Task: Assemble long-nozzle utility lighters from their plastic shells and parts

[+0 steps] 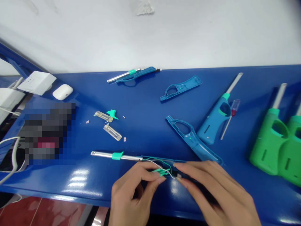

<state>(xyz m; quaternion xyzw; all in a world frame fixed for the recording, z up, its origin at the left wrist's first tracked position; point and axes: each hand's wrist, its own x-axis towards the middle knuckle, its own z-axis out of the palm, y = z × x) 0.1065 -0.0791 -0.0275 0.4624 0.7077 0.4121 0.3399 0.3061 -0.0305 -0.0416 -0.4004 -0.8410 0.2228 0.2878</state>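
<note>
Near the front edge of the blue table, a partly opened gas lighter lies with its metal tube [101, 154] pointing left and a green collar [117, 155] around it. My left hand [136, 188] is closed, pinching a green plastic trigger [162, 172] between thumb and forefinger. Thin white and green wires [154, 162] run from the tube to a small black part [175, 173]. Thumb and fingers of my right hand [216, 188] close around that black part, which is largely hidden. Beneath both hands, the blue handle shell is mostly covered.
Loose blue half shells [188, 135] lie right of centre, near an assembled blue lighter [213, 121] and a screwdriver [232, 113]. Green lighters [268, 147] stand at right. Clear fuel tanks [113, 131] and tiny parts lie left. Another opened lighter [136, 75] rests by the wall.
</note>
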